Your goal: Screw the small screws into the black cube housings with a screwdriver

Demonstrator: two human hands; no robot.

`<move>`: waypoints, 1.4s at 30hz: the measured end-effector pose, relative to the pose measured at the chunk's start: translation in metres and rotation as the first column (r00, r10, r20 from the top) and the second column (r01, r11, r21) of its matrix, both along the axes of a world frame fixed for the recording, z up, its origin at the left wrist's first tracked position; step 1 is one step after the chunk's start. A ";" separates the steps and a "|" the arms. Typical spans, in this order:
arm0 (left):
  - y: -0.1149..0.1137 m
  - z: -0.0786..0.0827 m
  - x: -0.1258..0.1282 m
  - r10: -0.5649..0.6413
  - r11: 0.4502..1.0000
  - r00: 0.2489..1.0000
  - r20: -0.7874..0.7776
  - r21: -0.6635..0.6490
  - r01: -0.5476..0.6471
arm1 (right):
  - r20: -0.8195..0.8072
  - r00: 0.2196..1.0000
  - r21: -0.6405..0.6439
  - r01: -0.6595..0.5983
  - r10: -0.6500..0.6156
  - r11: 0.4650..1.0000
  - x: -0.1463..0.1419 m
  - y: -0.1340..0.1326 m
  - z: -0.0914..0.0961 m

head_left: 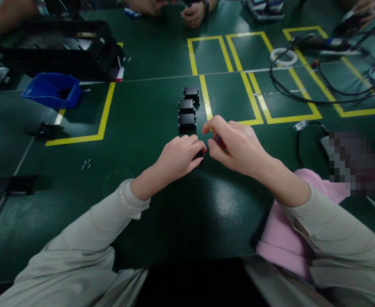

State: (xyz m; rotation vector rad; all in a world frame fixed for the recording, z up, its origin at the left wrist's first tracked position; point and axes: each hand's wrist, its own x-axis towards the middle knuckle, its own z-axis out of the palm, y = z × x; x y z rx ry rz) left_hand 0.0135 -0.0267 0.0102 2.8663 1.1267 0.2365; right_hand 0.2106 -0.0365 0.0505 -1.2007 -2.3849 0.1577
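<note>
Blk pc (200,154) in L hand (181,154), just beside R hand (238,146).

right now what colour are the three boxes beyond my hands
The three boxes are black, clearest in head view.

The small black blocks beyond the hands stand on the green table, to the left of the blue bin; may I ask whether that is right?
Not quite: the head view shows the small black blocks on the green table to the right of the blue bin.
</note>
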 end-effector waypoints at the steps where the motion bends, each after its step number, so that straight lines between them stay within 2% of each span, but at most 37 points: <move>1: 0.000 0.002 0.002 0.007 1.000 0.999 -0.033 0.001 -0.007 | 0.001 1.000 0.010 -0.010 0.010 1.000 0.001 0.001 -0.001; 5: -0.001 0.011 0.011 0.040 0.999 0.990 -0.139 -0.018 -0.043 | 0.011 1.000 0.046 -0.022 0.021 0.999 0.003 0.002 -0.002; 15: -0.002 0.025 0.027 0.036 0.990 0.965 -0.259 -0.120 -0.069 | 0.025 0.993 0.061 -0.116 0.114 0.991 0.008 0.000 0.000; 21: -0.002 0.021 0.030 0.033 0.992 0.962 -0.270 -0.110 -0.065 | 0.013 0.985 0.091 -0.170 0.170 0.981 0.011 0.000 0.000; 26: -0.004 0.015 0.030 0.065 0.993 0.975 -0.211 -0.085 -0.085 | -0.016 0.983 0.044 -0.181 0.182 0.982 0.014 0.001 0.004; 31: -0.009 0.018 0.031 0.078 0.996 0.967 -0.241 -0.031 -0.088 | -0.045 0.985 0.000 -0.166 0.166 0.986 0.016 0.002 0.007; 34: -0.012 0.021 0.030 0.110 0.993 0.964 -0.242 -0.024 -0.119 | -0.104 0.984 -0.023 -0.151 0.148 0.988 0.019 0.002 0.008; 37: -0.015 0.024 0.025 0.142 0.988 0.970 -0.195 -0.035 -0.152 | -0.241 0.965 0.002 -0.110 0.107 0.994 0.025 0.002 0.009; 40: -0.018 0.026 0.012 0.151 0.984 0.985 -0.088 -0.085 -0.158 | -0.412 0.909 0.081 -0.031 0.061 0.996 0.031 0.005 0.009; 42: -0.021 0.029 -0.003 0.185 0.975 0.983 -0.017 -0.119 -0.186 | -0.460 0.887 0.082 0.011 0.028 0.997 0.034 0.009 0.006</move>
